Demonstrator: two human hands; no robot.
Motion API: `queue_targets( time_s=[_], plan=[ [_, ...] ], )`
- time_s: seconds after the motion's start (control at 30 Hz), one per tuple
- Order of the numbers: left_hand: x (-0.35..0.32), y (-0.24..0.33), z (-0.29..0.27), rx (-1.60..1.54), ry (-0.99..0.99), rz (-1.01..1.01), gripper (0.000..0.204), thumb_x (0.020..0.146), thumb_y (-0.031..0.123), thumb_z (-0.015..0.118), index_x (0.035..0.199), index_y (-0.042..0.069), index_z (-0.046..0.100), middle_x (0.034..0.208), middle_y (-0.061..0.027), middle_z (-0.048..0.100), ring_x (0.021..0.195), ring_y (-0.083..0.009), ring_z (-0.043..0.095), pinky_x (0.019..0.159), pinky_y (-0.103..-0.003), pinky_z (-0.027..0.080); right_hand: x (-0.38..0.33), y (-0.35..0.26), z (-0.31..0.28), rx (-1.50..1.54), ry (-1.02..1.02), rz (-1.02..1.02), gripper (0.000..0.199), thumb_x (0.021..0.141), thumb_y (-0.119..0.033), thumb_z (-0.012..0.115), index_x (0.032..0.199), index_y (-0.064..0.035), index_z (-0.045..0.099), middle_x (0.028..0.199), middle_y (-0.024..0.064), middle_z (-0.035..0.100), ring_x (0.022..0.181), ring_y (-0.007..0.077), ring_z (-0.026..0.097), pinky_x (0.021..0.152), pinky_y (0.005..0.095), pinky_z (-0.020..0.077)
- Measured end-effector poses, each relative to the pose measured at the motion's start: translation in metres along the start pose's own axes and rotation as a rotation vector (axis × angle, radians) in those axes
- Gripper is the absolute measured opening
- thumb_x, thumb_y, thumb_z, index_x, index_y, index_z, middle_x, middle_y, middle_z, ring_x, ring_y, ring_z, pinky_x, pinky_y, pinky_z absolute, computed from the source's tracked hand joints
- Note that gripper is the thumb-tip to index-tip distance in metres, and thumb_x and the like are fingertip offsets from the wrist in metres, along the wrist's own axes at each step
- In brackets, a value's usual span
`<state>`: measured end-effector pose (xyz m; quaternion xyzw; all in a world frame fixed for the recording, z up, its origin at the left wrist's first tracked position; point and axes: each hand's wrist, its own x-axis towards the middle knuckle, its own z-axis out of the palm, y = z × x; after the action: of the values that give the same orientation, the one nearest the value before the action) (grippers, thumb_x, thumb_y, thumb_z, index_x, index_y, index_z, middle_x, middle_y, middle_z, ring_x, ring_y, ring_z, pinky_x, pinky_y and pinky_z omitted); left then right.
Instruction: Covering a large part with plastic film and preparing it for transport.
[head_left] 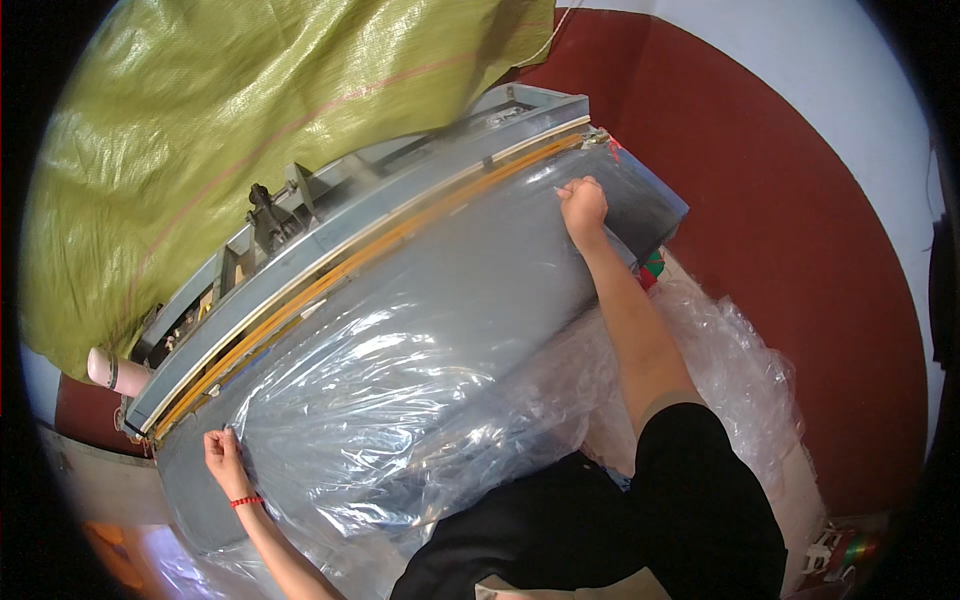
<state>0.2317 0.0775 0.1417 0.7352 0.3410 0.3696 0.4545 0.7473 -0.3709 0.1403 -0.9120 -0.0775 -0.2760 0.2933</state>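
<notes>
The person in black short-sleeved clothing point(710, 480) stood at a flat grey counter point(188, 490), a broad sheet of clear, glossy plastic film point(390, 400) spread over its middle. The left hand point(226, 464), a red beaded bracelet point(246, 501) at its wrist, was at the film's eight o'clock; the right hand point(583, 208) reached to between one and two. The two were well apart, the fingers of each curled and, as far as I could tell, pinching the film's edge.

I took the step in hand to be drawing the sheet flat and taut. The next move, to my mind, called for an even pull on both sides, so that neither corner slipped or puckered.

The film looked thin, creased and streaked with glare toward the left hand, smoother toward the right. At three o'clock a loose heap of crumpled clear plastic point(740, 365) bunched beside the counter.

Farther off, toward eleven, ran a narrow orange strip point(400, 230), then a long blue-grey metal frame point(390, 190), then a yellow-green woven tarp point(240, 120).
</notes>
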Motion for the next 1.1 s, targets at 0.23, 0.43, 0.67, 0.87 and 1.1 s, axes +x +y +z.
queue_targets(
  time_s=[0.23,0.43,0.67,0.87,1.1],
  plan=[
    [-0.009,0.031,0.006,-0.042,-0.048,0.002,0.013,0.083,0.011,0.053,0.074,0.010,0.044,0.059,0.0061,0.038,0.050,-0.0017,0.032,0.045,-0.016,0.026,-0.001,0.008,0.005,0.222,0.101,-0.062,0.010,0.074,-0.012,0.057,0.076,-0.0031,0.053,0.076,0.0154,0.056,0.075,0.0332,0.055,0.066,0.0411,0.0435],
    [-0.040,0.064,-0.061,0.304,-0.417,0.099,0.024,0.065,-0.003,0.047,0.088,0.004,0.047,0.082,0.0010,0.042,0.077,-0.0077,0.044,0.066,-0.020,0.039,-0.016,-0.036,-0.018,0.281,-0.099,-0.042,0.027,0.071,-0.013,0.059,0.097,-0.0036,0.058,0.087,0.0146,0.061,0.083,0.0261,0.059,0.077,0.0336,0.0442],
    [-0.053,0.023,-0.185,0.809,-0.558,-0.215,0.018,0.062,0.002,0.058,0.080,0.003,0.056,0.071,-0.0073,0.057,0.069,-0.0169,0.055,0.063,-0.029,0.044,0.039,0.083,-0.004,-0.124,-0.106,-0.155,0.022,0.082,-0.017,0.051,0.092,-0.0002,0.058,0.096,0.0172,0.058,0.089,0.0319,0.055,0.076,0.0379,0.0413],
    [-0.030,0.049,-0.373,1.048,0.004,-0.257,0.018,0.061,0.008,0.064,0.076,0.003,0.057,0.070,-0.0096,0.061,0.069,-0.0216,0.059,0.065,-0.032,0.046,0.058,0.103,0.040,-0.181,-0.163,-0.197,0.024,0.086,-0.020,0.043,0.092,0.0010,0.050,0.097,0.0185,0.057,0.087,0.0373,0.053,0.072,0.0410,0.0405],
    [0.001,0.085,-0.151,0.962,0.341,0.740,0.025,0.061,-0.001,0.061,0.084,0.004,0.052,0.091,-0.0111,0.053,0.085,-0.0265,0.051,0.075,-0.037,0.042,0.073,0.147,0.021,-0.363,-0.129,-0.085,0.031,0.088,-0.027,0.039,0.102,-0.0006,0.046,0.101,0.0205,0.055,0.093,0.0381,0.051,0.073,0.0418,0.0404]
  ],
)
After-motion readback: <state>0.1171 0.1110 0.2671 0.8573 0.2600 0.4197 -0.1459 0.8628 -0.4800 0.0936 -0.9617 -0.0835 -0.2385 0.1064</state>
